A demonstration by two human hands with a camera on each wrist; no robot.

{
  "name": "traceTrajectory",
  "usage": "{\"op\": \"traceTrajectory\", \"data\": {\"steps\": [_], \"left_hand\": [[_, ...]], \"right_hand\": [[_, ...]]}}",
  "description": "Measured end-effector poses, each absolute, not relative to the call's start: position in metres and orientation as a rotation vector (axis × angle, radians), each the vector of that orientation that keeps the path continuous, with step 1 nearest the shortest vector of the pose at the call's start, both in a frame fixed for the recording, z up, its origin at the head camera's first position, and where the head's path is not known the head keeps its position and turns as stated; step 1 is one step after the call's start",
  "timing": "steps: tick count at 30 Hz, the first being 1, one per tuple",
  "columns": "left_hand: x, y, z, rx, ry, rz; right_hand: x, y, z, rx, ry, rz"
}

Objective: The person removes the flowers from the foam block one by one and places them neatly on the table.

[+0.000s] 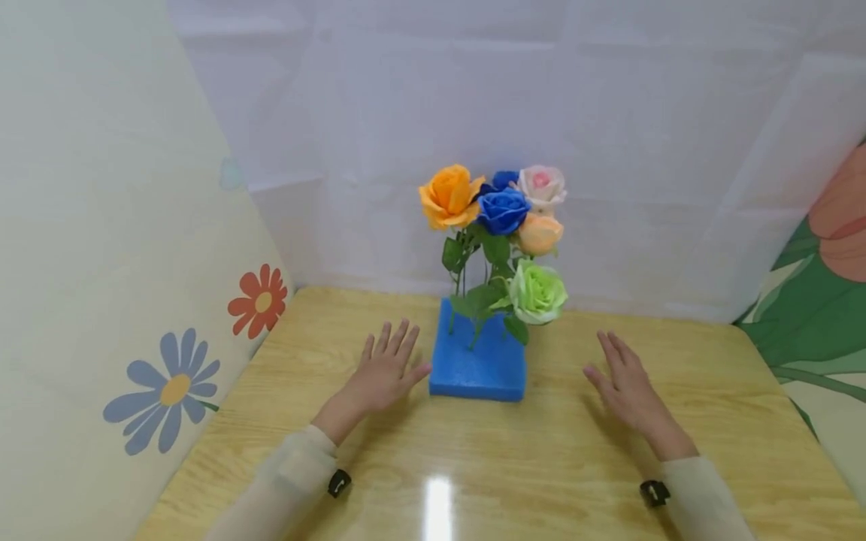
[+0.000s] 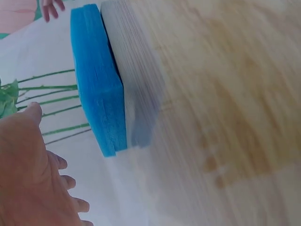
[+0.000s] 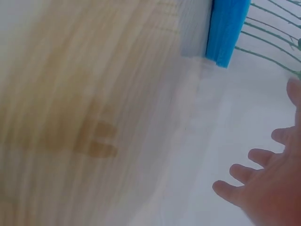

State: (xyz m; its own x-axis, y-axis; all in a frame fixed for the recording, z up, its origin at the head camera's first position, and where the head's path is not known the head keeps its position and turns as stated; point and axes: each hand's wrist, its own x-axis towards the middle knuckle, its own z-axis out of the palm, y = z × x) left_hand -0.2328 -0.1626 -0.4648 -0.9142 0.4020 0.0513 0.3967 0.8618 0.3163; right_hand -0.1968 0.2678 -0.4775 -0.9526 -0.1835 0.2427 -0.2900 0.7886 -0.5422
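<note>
A blue foam block (image 1: 477, 372) lies on the wooden table with several artificial roses standing in it by their green stems. Their heads are orange (image 1: 450, 197), blue (image 1: 504, 211), pale pink (image 1: 543, 186), peach (image 1: 539, 234) and light green (image 1: 537, 292), the green one lowest and leaning right. My left hand (image 1: 384, 376) is just left of the block, fingers spread, holding nothing. To the right, farther from the block, my right hand (image 1: 629, 394) has its fingers extended and nothing in it. In the left wrist view the stems (image 2: 59, 100) enter the block's side face.
The wooden table (image 1: 379, 473) reaches back to a white cloth backdrop (image 1: 379, 150). Flower-printed panels flank it, with a blue flower print (image 1: 174, 389) on the left and a large tulip print (image 1: 839, 225) on the right. Both sleeves have small black devices (image 1: 339, 482) at the wrists.
</note>
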Motion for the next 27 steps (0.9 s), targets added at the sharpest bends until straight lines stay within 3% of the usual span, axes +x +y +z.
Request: {"op": "traceTrajectory", "data": {"steps": [27], "left_hand": [[-0.228, -0.129, -0.474, 0.712, 2.926, 0.479]], "right_hand": [[-0.202, 0.218, -0.481, 0.414, -2.569, 1.392]]}}
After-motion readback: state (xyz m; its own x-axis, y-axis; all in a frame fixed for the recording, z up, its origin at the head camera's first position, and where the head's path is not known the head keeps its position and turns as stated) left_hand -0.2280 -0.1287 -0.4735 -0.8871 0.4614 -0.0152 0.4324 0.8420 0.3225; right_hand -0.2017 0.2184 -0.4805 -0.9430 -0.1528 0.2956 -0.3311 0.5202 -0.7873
